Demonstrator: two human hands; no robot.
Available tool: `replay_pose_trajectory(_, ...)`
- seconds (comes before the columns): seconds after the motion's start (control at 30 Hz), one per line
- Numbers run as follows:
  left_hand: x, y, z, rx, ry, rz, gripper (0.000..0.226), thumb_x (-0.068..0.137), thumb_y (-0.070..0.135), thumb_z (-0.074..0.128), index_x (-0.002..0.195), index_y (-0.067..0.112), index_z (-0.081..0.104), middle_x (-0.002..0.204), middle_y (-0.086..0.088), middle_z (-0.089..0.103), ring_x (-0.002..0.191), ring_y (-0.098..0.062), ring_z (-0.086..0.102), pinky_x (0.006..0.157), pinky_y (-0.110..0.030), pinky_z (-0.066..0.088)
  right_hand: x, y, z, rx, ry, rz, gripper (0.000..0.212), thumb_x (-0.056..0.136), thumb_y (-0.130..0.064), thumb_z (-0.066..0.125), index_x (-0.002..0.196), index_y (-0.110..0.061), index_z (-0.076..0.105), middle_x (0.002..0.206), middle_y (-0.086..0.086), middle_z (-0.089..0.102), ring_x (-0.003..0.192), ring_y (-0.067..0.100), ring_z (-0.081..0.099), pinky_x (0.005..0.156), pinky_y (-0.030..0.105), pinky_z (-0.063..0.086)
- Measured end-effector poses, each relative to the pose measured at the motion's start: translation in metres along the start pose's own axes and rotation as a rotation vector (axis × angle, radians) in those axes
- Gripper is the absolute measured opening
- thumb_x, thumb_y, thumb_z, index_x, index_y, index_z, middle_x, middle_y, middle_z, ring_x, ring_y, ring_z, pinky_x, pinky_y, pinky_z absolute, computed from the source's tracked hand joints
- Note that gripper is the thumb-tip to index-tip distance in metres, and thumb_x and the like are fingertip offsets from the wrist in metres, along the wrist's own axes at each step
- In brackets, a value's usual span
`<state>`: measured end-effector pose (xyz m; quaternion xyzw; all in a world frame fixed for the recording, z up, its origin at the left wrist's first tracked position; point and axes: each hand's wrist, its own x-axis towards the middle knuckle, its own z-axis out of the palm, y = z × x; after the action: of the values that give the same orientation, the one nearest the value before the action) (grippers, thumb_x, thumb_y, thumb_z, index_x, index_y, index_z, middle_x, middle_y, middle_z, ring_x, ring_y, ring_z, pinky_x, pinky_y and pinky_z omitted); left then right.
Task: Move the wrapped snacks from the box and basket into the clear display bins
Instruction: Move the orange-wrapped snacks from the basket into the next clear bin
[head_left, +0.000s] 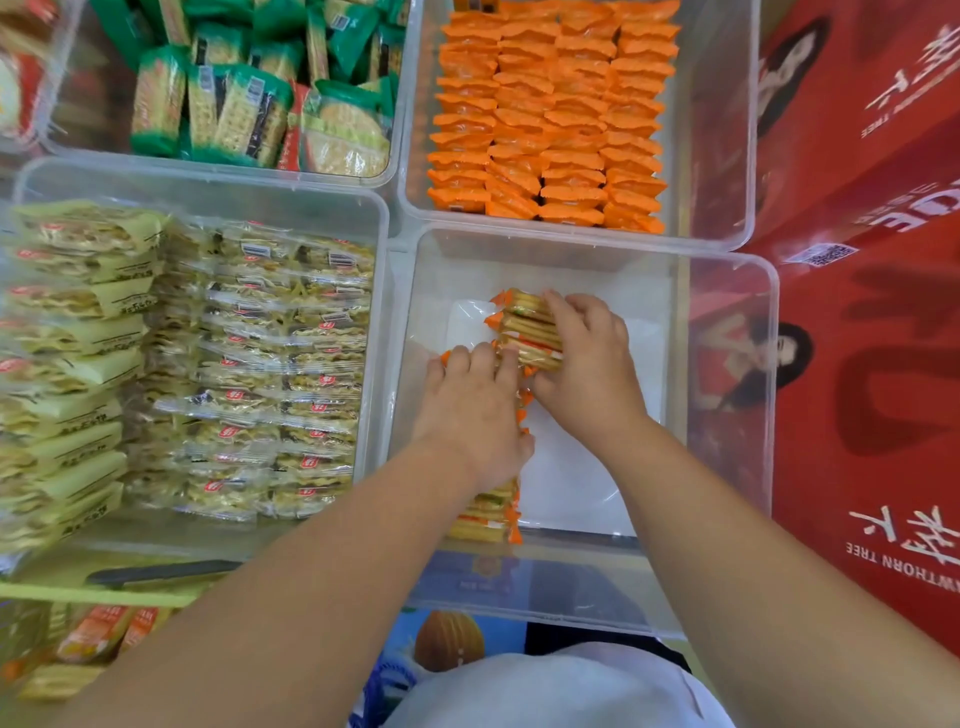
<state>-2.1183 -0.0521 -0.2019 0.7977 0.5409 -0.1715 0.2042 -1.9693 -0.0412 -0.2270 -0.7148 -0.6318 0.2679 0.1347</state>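
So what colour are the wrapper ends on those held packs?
Orange ends on the cracker packs, head view.

Bright, even light washing over everything, shadows falling faint, glare glinting off the clear bin (597, 244) rim, yellow packets (62, 364) blurring leftward, wide lens bowing the edges.

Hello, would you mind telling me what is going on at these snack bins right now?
A person is lining up clear-wrapped biscuit packs with orange ends in the near right clear plastic bin. The right hand grips the row's far end; the left hand clasps its middle. This bin holds only that one row, while the clear bin of orange packets behind it holds several rows.
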Motion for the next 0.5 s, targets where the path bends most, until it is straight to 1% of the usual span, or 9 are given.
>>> replay_pose_trajectory(0.1, -0.001, 0.001, -0.001, 0.019, 0.002, -0.012, 0.096, 0.09, 0.064, 0.052, 0.162, 0.015, 0.012, 0.154, -0.013, 0.029, 0.142, -0.036, 0.029, 0.122, -0.053, 0.021, -0.008, 0.001, -0.003, 0.139, 0.034, 0.135, 0.088, 0.077, -0.023, 0.077, 0.155, -0.019, 0.036, 0.151, 0.008, 0.036, 0.136, 0.029, 0.036, 0.112, 0.036, 0.036)
replay_pose_trajectory(0.17, -0.003, 0.001, -0.002, 0.041, 0.001, -0.022, 0.096, 0.091, 0.064, 0.051, 0.163, 0.016, 0.009, 0.155, -0.015, 0.025, 0.143, -0.038, 0.026, 0.123, -0.053, 0.02, -0.013, 0.0, -0.005, 0.293, 0.076, 0.243, 0.083, 0.085, -0.028, 0.073, 0.156, -0.014, 0.032, 0.154, 0.007, 0.033, 0.138, 0.025, 0.038, 0.112, 0.032, 0.035)
replay_pose_trajectory(0.23, -0.008, 0.001, -0.006, 0.056, -0.002, -0.023, 0.094, 0.092, 0.063, 0.049, 0.163, 0.016, 0.009, 0.161, -0.016, 0.018, 0.148, -0.039, 0.02, 0.124, -0.053, 0.017, -0.016, -0.004, -0.006, 0.465, 0.082, 0.401, 0.079, 0.095, -0.039, 0.065, 0.159, -0.015, 0.024, 0.162, 0.004, 0.024, 0.146, 0.018, 0.03, 0.11, 0.025, 0.027)
replay_pose_trajectory(0.3, -0.017, 0.003, -0.014, 0.052, 0.036, 0.004, 0.089, 0.094, 0.062, 0.049, 0.162, 0.016, 0.013, 0.166, -0.015, 0.014, 0.152, -0.039, 0.014, 0.125, -0.054, 0.013, -0.017, -0.008, -0.004, 0.662, 0.069, 0.54, 0.077, 0.1, -0.048, 0.054, 0.161, -0.019, 0.017, 0.167, -0.003, 0.014, 0.152, 0.015, 0.019, 0.116, 0.029, 0.023)
replay_pose_trajectory(0.37, -0.032, 0.001, -0.023, 0.024, 0.165, 0.039, 0.084, 0.094, 0.059, 0.053, 0.16, 0.016, 0.025, 0.166, -0.014, 0.022, 0.154, -0.038, 0.016, 0.125, -0.056, 0.012, -0.016, -0.014, -0.001, 0.799, 0.074, 0.593, 0.075, 0.102, -0.051, 0.048, 0.162, -0.023, 0.012, 0.169, -0.008, 0.011, 0.153, 0.013, 0.017, 0.12, 0.033, 0.021)
replay_pose_trajectory(0.4, -0.041, -0.002, -0.027, 0.003, 0.26, 0.044, 0.081, 0.092, 0.056, 0.057, 0.157, 0.015, 0.033, 0.164, -0.015, 0.029, 0.153, -0.039, 0.021, 0.124, -0.057, 0.015, -0.016, -0.016, 0.001, 0.835, 0.078, 0.589, 0.073, 0.103, -0.052, 0.045, 0.162, -0.024, 0.012, 0.168, -0.01, 0.013, 0.151, 0.01, 0.02, 0.118, 0.03, 0.022)
replay_pose_trajectory(0.43, -0.049, -0.006, -0.029, -0.021, 0.359, 0.038, 0.078, 0.09, 0.052, 0.06, 0.155, 0.013, 0.039, 0.161, -0.017, 0.034, 0.151, -0.041, 0.025, 0.123, -0.059, 0.018, -0.016, -0.019, 0.003, 0.864, 0.085, 0.573, 0.07, 0.104, -0.051, 0.043, 0.162, -0.024, 0.014, 0.165, -0.011, 0.02, 0.147, 0.004, 0.027, 0.114, 0.023, 0.025)
replay_pose_trajectory(0.47, -0.058, -0.011, -0.029, -0.043, 0.443, 0.016, 0.077, 0.089, 0.049, 0.061, 0.154, 0.011, 0.041, 0.16, -0.02, 0.035, 0.15, -0.043, 0.027, 0.122, -0.06, 0.02, -0.016, -0.022, 0.004, 0.884, 0.095, 0.55, 0.066, 0.105, -0.05, 0.041, 0.161, -0.023, 0.018, 0.157, -0.013, 0.03, 0.137, -0.004, 0.036, 0.106, 0.015, 0.029)
replay_pose_trajectory(0.5, -0.065, -0.016, -0.028, -0.059, 0.489, -0.026, 0.079, 0.089, 0.048, 0.06, 0.154, 0.009, 0.039, 0.161, -0.023, 0.033, 0.15, -0.044, 0.026, 0.122, -0.06, 0.021, -0.015, -0.025, 0.006, 0.89, 0.107, 0.527, 0.062, 0.106, -0.049, 0.039, 0.159, -0.022, 0.023, 0.148, -0.014, 0.036, 0.127, -0.008, 0.042, 0.101, 0.012, 0.032)
